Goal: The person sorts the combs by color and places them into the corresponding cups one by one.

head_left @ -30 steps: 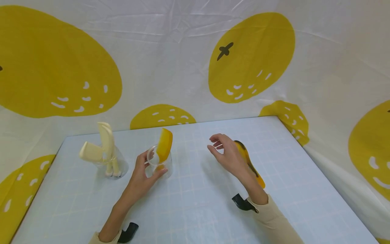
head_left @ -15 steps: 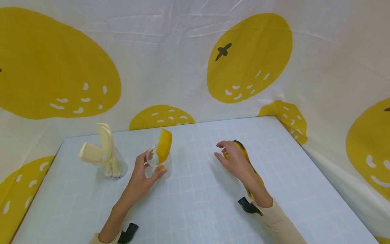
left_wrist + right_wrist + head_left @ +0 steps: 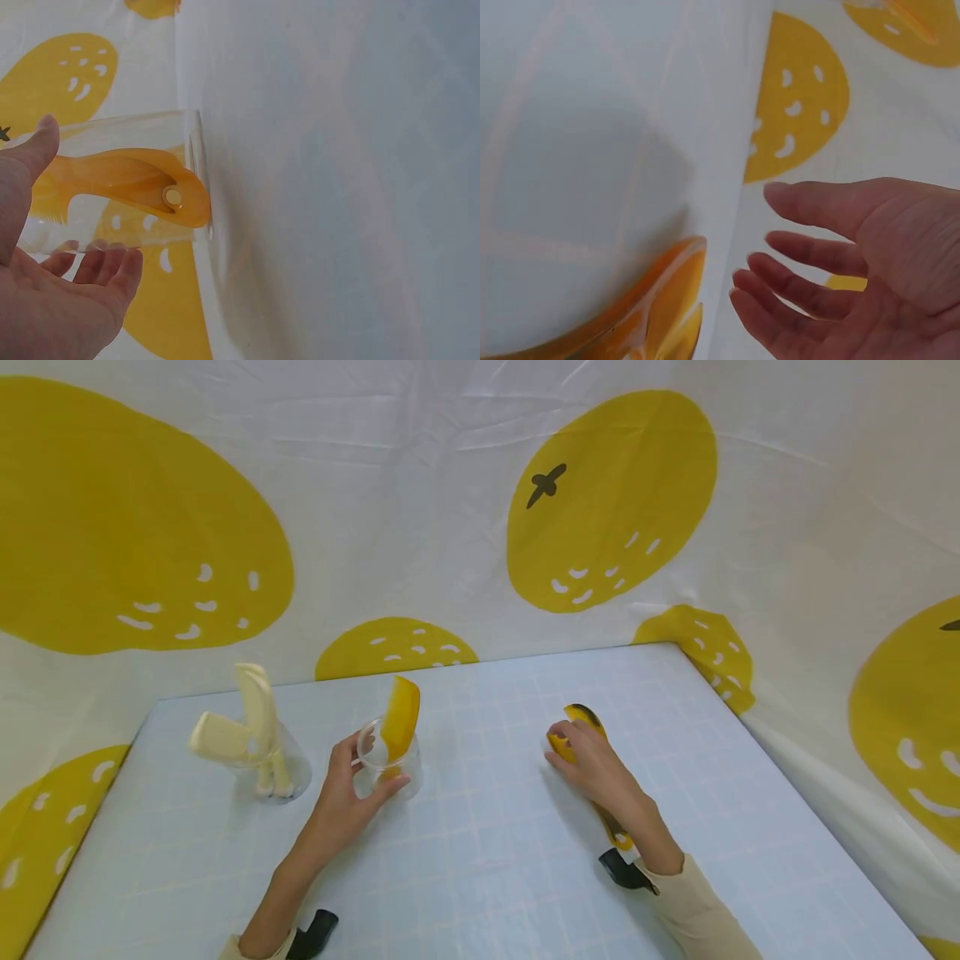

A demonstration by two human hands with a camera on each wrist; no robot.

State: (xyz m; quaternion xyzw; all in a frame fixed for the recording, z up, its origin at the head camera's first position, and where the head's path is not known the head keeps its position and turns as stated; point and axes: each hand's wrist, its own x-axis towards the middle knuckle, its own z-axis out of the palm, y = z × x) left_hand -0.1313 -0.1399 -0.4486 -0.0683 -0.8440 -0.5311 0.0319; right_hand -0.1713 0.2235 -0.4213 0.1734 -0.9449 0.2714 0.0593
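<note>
My left hand (image 3: 343, 793) holds a clear cup (image 3: 412, 777), thumb on one side and fingers on the other. A yellow comb (image 3: 402, 714) stands in the cup, its wide head above the rim. In the left wrist view its handle (image 3: 127, 172), with a hole at the end, shows through the cup wall. My right hand (image 3: 596, 768) is over a long yellow-and-black thing (image 3: 587, 717) on the table, covering its middle. In the right wrist view, the hand's fingers are loosely bent and apart from this translucent amber thing (image 3: 660, 292), whose kind is unclear.
A second clear cup (image 3: 302, 768) stands to the left, with cream-coloured long-handled things (image 3: 258, 710) in it, one leaning left. The table (image 3: 480, 877) has a pale blue checked cover. Behind it hangs a white curtain (image 3: 420, 527) with yellow fruit prints.
My right hand has moved right and toward me, over the yellow-and-black thing, and its fingers have bent more. The left hand has stayed at the cup.
</note>
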